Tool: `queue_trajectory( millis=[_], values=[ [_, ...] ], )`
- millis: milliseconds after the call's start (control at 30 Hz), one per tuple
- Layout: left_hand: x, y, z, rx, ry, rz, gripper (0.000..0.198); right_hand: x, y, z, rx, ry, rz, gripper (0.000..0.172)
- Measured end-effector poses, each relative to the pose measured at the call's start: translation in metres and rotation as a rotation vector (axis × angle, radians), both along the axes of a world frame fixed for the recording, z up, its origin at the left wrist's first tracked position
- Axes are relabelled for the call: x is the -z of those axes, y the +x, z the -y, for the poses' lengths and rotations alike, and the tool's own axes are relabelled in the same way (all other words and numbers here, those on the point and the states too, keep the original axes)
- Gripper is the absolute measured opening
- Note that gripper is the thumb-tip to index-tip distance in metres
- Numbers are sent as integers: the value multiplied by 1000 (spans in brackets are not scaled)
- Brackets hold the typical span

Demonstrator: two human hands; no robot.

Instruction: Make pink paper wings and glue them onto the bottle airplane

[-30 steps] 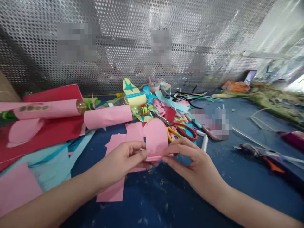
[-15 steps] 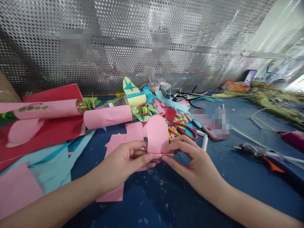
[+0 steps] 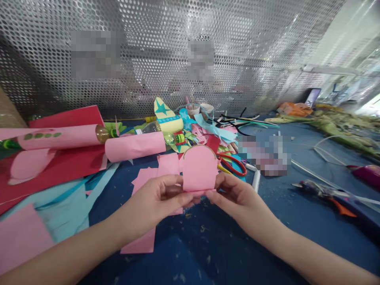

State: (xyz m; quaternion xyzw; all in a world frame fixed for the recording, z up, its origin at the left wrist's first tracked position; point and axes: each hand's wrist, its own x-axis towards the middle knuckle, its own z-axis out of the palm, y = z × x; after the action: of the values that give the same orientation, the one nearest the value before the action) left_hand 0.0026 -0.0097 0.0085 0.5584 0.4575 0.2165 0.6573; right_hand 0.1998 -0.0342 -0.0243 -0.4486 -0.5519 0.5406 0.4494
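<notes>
— How are the hands posed?

— The left hand (image 3: pixel 160 198) is reached in from the lower left, forearm low over the counter (image 3: pixel 225 245), thumb laid on top. Its grip is closed on the lower left edge of the pink paper piece (image 3: pixel 199 169). The right hand (image 3: pixel 237 196) is brought in from the lower right, and its grip is pinched shut on the lower right edge of the same piece.

— Where is that piece held?

— It is held upright between the two hands, rounded end up, just above the counter and about midway along its near edge.

— What can be counted around it?

— One piece is held. Two rolls are seen towards the counter's left side: the shorter pink roll (image 3: pixel 135 145) behind the left hand, and the longer pink roll (image 3: pixel 59 136) lying on one red sheet (image 3: pixel 68 164). Three flat pink sheets are made out: one at the near left corner (image 3: pixel 20 233), one under the left wrist (image 3: pixel 142 242), one just behind the left hand (image 3: pixel 168 164). One pair of scissors (image 3: pixel 236 166) is seen just behind the right hand, with one white tube (image 3: pixel 255 179) beside it. One bottle (image 3: pixel 168 118), wrapped in yellow paper with a teal star, is laid by the back edge, before the perforated screen (image 3: pixel 178 59).
</notes>
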Motion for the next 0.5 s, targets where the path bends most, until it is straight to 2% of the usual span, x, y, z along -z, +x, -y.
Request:
queue_trajectory(
  millis=[333,500],
  values=[
    [1,-2,-3,-8,10,-5,29,-3,0,-1,2,-35,19,25],
    [4,-4,-4,6,101,39,23,-6,0,0,26,13,58,25]
  ],
)
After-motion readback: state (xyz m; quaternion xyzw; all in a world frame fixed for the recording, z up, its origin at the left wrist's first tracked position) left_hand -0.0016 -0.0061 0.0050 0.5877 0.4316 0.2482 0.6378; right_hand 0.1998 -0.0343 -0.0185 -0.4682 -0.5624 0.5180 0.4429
